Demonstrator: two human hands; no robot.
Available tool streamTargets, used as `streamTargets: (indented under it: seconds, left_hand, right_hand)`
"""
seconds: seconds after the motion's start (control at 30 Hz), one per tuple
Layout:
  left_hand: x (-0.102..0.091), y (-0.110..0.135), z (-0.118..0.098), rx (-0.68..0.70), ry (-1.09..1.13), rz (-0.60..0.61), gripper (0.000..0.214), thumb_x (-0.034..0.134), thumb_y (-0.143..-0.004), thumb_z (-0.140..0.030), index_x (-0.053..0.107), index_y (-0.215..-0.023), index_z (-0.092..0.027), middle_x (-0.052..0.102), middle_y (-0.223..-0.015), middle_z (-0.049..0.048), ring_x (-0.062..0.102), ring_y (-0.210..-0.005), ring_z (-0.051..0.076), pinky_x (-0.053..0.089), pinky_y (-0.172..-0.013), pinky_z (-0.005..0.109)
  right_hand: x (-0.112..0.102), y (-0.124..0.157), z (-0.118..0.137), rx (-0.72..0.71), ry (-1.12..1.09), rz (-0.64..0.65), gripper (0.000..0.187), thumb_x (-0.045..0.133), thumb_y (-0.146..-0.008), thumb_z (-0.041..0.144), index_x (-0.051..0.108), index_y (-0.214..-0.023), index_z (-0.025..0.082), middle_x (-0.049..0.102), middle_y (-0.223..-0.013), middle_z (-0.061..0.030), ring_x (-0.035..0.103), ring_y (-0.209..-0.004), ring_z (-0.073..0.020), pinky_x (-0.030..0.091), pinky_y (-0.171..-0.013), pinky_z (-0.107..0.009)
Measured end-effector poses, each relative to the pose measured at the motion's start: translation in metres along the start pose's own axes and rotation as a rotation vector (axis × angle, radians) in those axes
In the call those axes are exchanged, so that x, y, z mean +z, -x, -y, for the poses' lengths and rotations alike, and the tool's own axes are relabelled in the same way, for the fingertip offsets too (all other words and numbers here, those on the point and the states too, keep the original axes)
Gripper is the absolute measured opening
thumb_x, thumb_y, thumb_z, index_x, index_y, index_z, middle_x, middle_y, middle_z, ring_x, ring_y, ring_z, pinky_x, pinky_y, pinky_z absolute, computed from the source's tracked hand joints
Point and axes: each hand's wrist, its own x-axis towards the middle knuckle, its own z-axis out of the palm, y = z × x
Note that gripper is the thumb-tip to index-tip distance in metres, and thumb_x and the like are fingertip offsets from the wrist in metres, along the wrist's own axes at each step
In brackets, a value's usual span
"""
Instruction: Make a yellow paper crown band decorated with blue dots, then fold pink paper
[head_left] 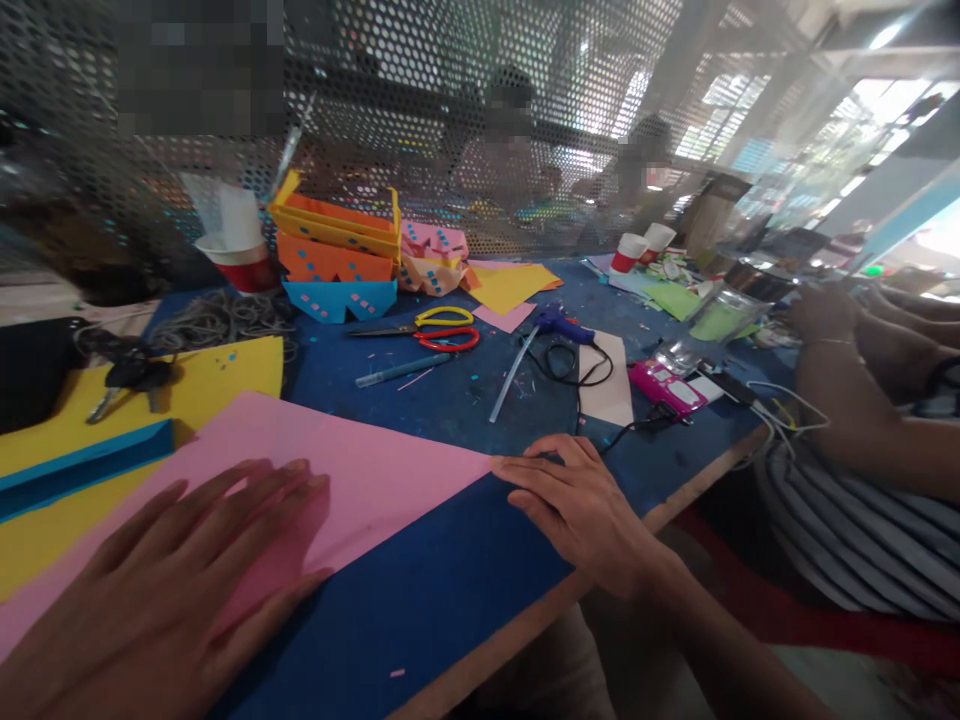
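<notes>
A large pink paper sheet (360, 470) lies folded on the blue table (442, 590), one pointed corner reaching right. My left hand (165, 580) rests flat on the pink sheet, fingers stretched out and spread. My right hand (577, 500) lies with its fingers extended, the fingertips pressing the sheet's right corner at the fold. Neither hand holds anything.
Yellow paper (202, 385) with a blue strip (82, 465) and keys (131, 375) lies at left. Scissors (442, 330), a pen (401, 370), a glue gun (562, 325), paper boats (337, 250), and cups (244, 255) sit behind. A seated person's arms (862, 400) are at right.
</notes>
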Motion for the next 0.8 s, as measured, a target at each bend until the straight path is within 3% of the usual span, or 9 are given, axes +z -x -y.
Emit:
streamTargets:
  seconds: [0.17,0.33,0.8]
  left_hand:
    - [-0.010,-0.004,-0.007,0.015,-0.094,-0.032,0.076,0.042,-0.097,-0.068,0.019,-0.166,-0.044,0.053,-0.161,0.0018,0.047,-0.146,0.041,0.027,-0.122,0.066]
    - [-0.022,-0.006,-0.010,-0.006,-0.075,0.058,0.074,0.044,-0.099,-0.069,0.025,-0.165,-0.041,0.049,-0.165,-0.0014,0.040,-0.151,0.038,0.025,-0.125,0.063]
    - [-0.031,-0.003,0.014,0.017,0.030,0.140,0.086,0.055,-0.095,-0.072,0.020,-0.167,-0.041,0.040,-0.170,-0.0026,0.031,-0.157,0.036,0.019,-0.128,0.056]
  right_hand:
    - [0.002,0.001,-0.002,-0.014,0.012,-0.008,0.028,0.056,-0.108,0.030,0.069,-0.133,0.026,0.078,-0.125,0.0028,0.060,-0.115,-0.0238,0.043,-0.102,-0.044]
    - [0.001,0.003,-0.005,0.003,0.052,0.035,0.031,0.054,-0.108,0.030,0.068,-0.136,0.029,0.077,-0.128,0.0022,0.059,-0.118,-0.0265,0.043,-0.102,-0.046]
    - [0.002,0.003,-0.011,-0.080,0.087,0.001,0.032,0.058,-0.107,0.027,0.067,-0.137,0.027,0.078,-0.122,0.0001,0.059,-0.115,-0.0242,0.042,-0.100,-0.041]
